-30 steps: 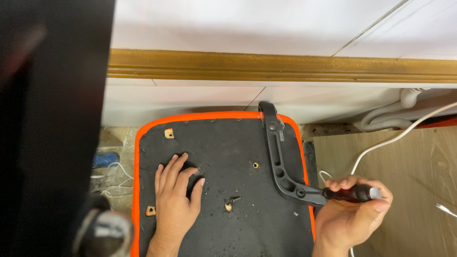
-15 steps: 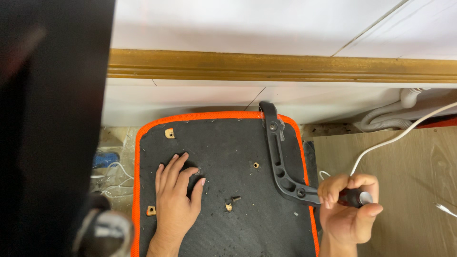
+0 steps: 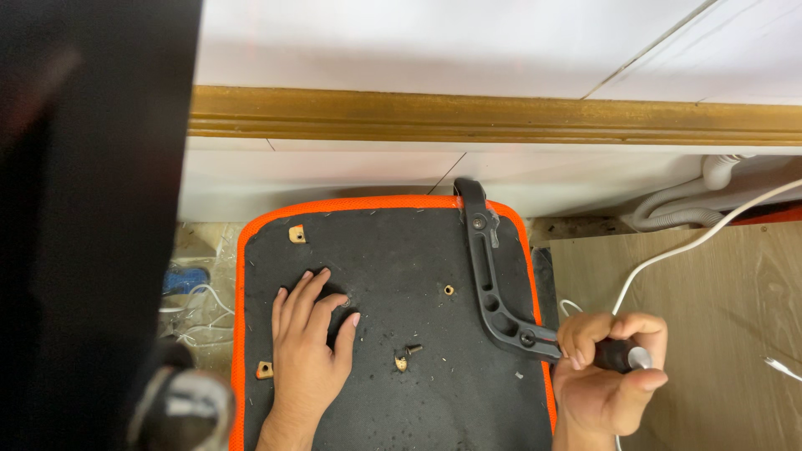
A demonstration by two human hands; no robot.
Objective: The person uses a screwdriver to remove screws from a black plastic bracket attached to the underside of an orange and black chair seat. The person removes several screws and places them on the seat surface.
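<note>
left hand flat on seat underside, right hand fisted round screwdriver

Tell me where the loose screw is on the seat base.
The loose screw lies on the black seat base, low centre in the head view, between left hand and black bracket.

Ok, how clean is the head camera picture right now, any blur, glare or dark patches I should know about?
Head view: the dark panel filling the left side is close and out of focus, as is the round grey object below it. The seat underside, the left hand and the right hand on the screwdriver handle are sharp and evenly lit. Only a small glint shows on the handle's end; shadows are soft.
</note>
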